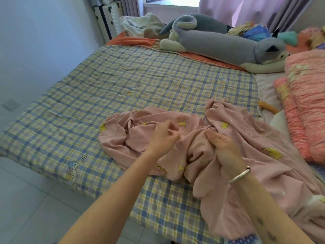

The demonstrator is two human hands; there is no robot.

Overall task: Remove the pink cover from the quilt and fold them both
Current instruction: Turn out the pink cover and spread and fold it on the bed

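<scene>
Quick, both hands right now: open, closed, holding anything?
Left hand: fingers loosely curled over the pink cover; grip cannot be told.
Right hand: grips the pink cover.

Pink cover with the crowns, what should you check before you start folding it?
1. Pink cover off the plaid quilt: ok, it lies on top of it.
2. Cover smoothed flat: not ok, it is crumpled in a heap.
3. Right hand gripping the cover: ok, its fingers bunch the fabric.
4. Left hand holding cloth: cannot tell, its fingers are blurred.
5. Quilt spread flat: ok.
6. Grey plush toy off the quilt: ok, it lies beyond the far edge.
</scene>
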